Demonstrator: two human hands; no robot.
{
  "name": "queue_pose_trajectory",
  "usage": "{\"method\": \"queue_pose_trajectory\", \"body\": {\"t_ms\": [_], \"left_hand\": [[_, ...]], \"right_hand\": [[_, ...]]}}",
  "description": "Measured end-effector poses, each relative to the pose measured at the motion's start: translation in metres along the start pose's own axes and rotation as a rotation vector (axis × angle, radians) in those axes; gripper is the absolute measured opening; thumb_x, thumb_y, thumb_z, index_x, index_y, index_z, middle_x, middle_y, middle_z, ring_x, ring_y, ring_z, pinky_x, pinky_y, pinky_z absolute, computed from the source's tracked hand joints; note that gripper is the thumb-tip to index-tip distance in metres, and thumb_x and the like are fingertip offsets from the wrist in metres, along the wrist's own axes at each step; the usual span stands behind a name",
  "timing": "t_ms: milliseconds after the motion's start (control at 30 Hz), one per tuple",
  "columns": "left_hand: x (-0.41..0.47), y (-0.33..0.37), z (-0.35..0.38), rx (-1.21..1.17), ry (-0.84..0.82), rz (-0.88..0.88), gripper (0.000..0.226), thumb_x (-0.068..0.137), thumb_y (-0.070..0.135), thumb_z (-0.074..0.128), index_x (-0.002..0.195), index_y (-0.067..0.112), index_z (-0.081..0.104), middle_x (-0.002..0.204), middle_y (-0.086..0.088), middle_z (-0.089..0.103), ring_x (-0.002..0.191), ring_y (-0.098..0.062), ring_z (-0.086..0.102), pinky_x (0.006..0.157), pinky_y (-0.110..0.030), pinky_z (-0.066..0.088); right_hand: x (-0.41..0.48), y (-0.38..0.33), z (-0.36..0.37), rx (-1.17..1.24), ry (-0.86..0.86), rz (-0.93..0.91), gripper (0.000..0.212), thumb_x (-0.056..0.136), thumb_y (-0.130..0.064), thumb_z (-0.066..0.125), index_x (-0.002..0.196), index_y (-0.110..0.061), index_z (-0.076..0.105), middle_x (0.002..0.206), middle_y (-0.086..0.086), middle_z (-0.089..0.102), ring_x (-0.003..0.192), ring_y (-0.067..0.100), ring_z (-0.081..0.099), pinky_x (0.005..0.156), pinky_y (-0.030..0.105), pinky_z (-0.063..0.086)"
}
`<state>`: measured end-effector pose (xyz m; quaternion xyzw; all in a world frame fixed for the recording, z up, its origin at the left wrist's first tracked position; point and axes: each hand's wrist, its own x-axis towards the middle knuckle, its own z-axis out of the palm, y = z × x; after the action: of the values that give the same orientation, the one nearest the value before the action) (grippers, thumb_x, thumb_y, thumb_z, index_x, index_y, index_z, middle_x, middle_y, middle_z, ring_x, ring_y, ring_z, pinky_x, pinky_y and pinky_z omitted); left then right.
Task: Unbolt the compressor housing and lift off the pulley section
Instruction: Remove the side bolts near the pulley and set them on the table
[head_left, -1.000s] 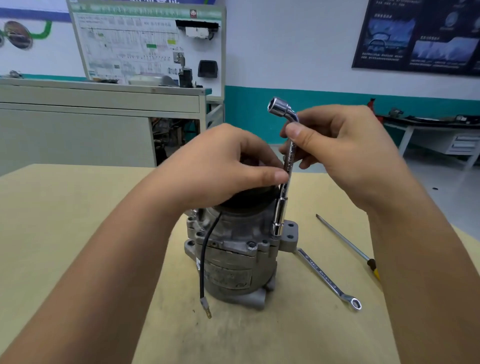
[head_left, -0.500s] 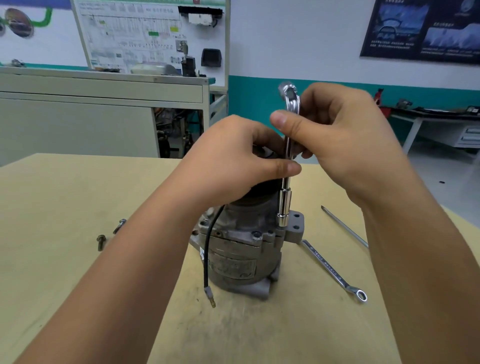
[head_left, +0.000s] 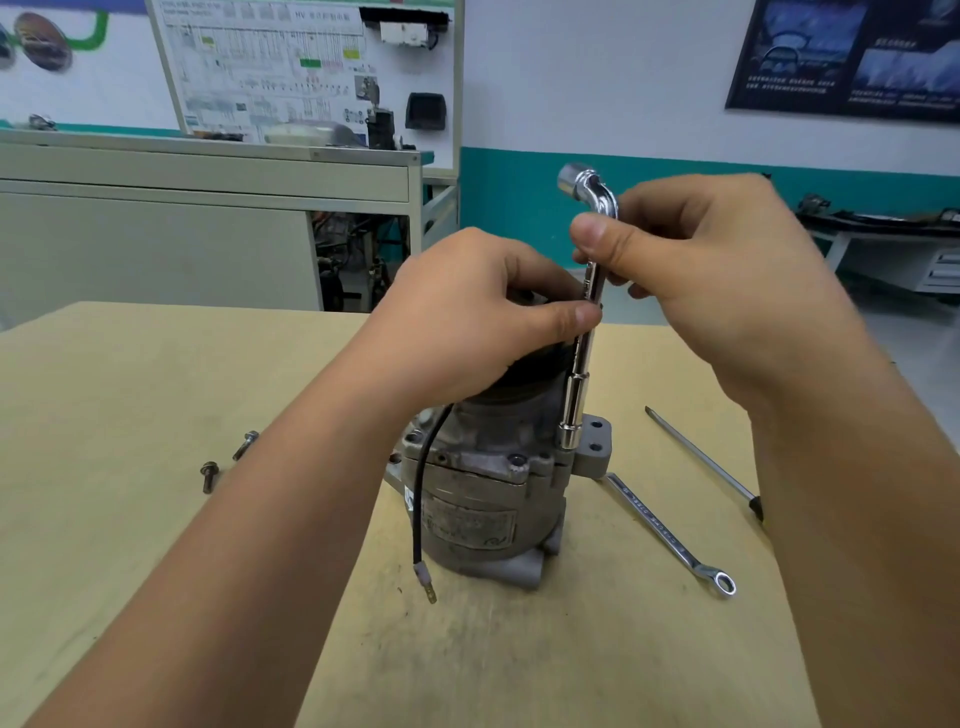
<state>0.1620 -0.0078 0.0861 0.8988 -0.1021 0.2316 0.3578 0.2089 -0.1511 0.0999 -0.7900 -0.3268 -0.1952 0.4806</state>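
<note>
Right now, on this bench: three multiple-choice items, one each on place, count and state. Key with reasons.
1. Where is the flat silver combination spanner?
A on the tan wooden table, right of the grey metal compressor
B on the floor
C in a hand

2. How many loose dark bolts lie left of the compressor?
A one
B two
C four

3. How does the chrome L-shaped socket wrench stand?
A flat on the table
B upright, lower socket down at the compressor's flange
C lying across the compressor

Key:
1 A, it lies on the table beside the compressor's base.
2 B, a second bolt lies near the first.
3 B, the left hand and right hand both pinch its shaft.
</note>
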Motion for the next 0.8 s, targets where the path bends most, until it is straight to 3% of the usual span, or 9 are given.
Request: {"method": "queue_pose_trajectory", "body": {"t_ms": [133, 233, 367, 500, 600, 667, 733, 800], "left_hand": [[0.0, 0.002, 0.003, 0.059, 0.021, 0.016, 0.016, 0.084, 0.04, 0.068, 0.093, 0.029, 0.074, 0.102, 0.01, 0.069, 0.099, -0.012, 0.062, 0.09, -0.042, 0.047], [0.0, 0.004, 0.004, 0.091, 0.032, 0.031, 0.009, 0.084, 0.042, 0.067, 0.084, 0.034, 0.07, 0.102, 0.011, 0.067, 0.1, -0.013, 0.06, 0.094, -0.043, 0.043], [-0.001, 0.008, 0.008, 0.119, 0.078, 0.016, 0.009, 0.083, 0.045, 0.066, 0.078, 0.038, 0.064, 0.09, 0.013, 0.066, 0.095, -0.014, 0.06, 0.099, -0.048, 0.039], [-0.002, 0.01, 0.011, 0.122, 0.137, -0.037, 0.02, 0.078, 0.051, 0.069, 0.063, 0.043, 0.057, 0.078, 0.014, 0.065, 0.085, -0.01, 0.06, 0.102, -0.05, 0.038], [-0.003, 0.01, 0.013, 0.096, 0.172, -0.046, 0.02, 0.075, 0.051, 0.072, 0.063, 0.04, 0.06, 0.075, 0.014, 0.066, 0.082, -0.008, 0.06, 0.102, -0.051, 0.039], [-0.003, 0.011, 0.013, 0.079, 0.193, -0.05, 0.019, 0.073, 0.051, 0.073, 0.065, 0.038, 0.063, 0.075, 0.013, 0.066, 0.082, -0.008, 0.061, 0.102, -0.052, 0.039], [-0.004, 0.011, 0.013, 0.073, 0.2, -0.055, 0.019, 0.073, 0.051, 0.074, 0.065, 0.038, 0.062, 0.075, 0.013, 0.066, 0.081, -0.008, 0.06, 0.102, -0.052, 0.039], [-0.004, 0.011, 0.013, 0.066, 0.193, -0.058, 0.018, 0.073, 0.05, 0.074, 0.067, 0.038, 0.062, 0.074, 0.014, 0.065, 0.08, -0.008, 0.059, 0.102, -0.053, 0.038]], "right_hand": [[0.0, 0.001, -0.003, 0.001, -0.042, -0.007, 0.018, 0.089, -0.033, 0.06, 0.073, -0.032, 0.067, 0.067, -0.011, 0.065, 0.06, -0.008, 0.053, 0.061, 0.017, 0.044], [0.001, 0.0, -0.005, -0.026, -0.071, -0.038, 0.018, 0.091, -0.027, 0.057, 0.077, -0.033, 0.066, 0.063, -0.017, 0.063, 0.06, -0.009, 0.055, 0.056, 0.01, 0.043], [0.001, -0.001, -0.005, -0.042, -0.053, -0.056, 0.009, 0.093, -0.02, 0.057, 0.091, -0.026, 0.064, 0.076, -0.004, 0.067, 0.063, 0.001, 0.061, 0.068, 0.024, 0.05], [0.001, 0.001, -0.007, -0.001, -0.031, -0.041, 0.012, 0.091, -0.02, 0.059, 0.086, -0.031, 0.057, 0.074, -0.004, 0.071, 0.065, 0.002, 0.065, 0.068, 0.03, 0.05], [0.0, 0.002, -0.007, 0.02, -0.024, -0.031, 0.009, 0.084, -0.028, 0.067, 0.079, -0.032, 0.062, 0.079, -0.007, 0.071, 0.075, 0.005, 0.067, 0.072, 0.03, 0.052], [-0.001, 0.002, -0.004, 0.021, 0.009, -0.033, 0.008, 0.078, -0.031, 0.073, 0.077, -0.03, 0.065, 0.082, -0.004, 0.07, 0.08, 0.011, 0.066, 0.078, 0.041, 0.055], [-0.001, 0.001, -0.001, 0.024, 0.045, -0.037, 0.01, 0.075, -0.031, 0.075, 0.077, -0.028, 0.065, 0.081, -0.001, 0.069, 0.079, 0.018, 0.066, 0.077, 0.047, 0.054], [-0.001, 0.001, 0.0, 0.03, 0.056, -0.049, 0.01, 0.076, -0.03, 0.074, 0.076, -0.03, 0.065, 0.077, -0.004, 0.068, 0.075, 0.014, 0.066, 0.075, 0.044, 0.055]]}}
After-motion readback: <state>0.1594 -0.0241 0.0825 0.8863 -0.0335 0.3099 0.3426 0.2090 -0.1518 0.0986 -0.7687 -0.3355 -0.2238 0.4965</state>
